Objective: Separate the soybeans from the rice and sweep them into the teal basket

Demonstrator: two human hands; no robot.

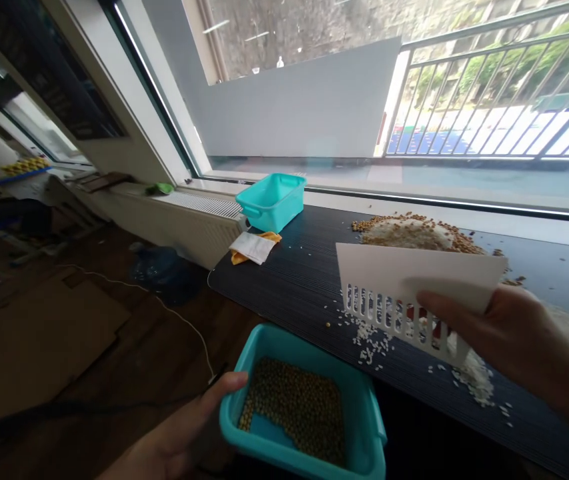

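My left hand [184, 433] grips the rim of a teal tub [364, 427] holding brown beans [299, 407], at the near edge of the dark table [294, 280]. My right hand [504, 340] holds a white slotted scoop [409, 287] tilted over the table, its fingers wrapped on the edge. White rice grains [374, 343] lie scattered under the scoop. A heap of rice mixed with beans [414, 233] sits farther back.
A second, empty teal tub [271, 200] stands at the table's far left corner, with a white and yellow cloth [253, 247] beside it. A radiator [184, 220] runs under the window. Cardboard [39, 340] and a cable [164, 307] lie on the floor at left.
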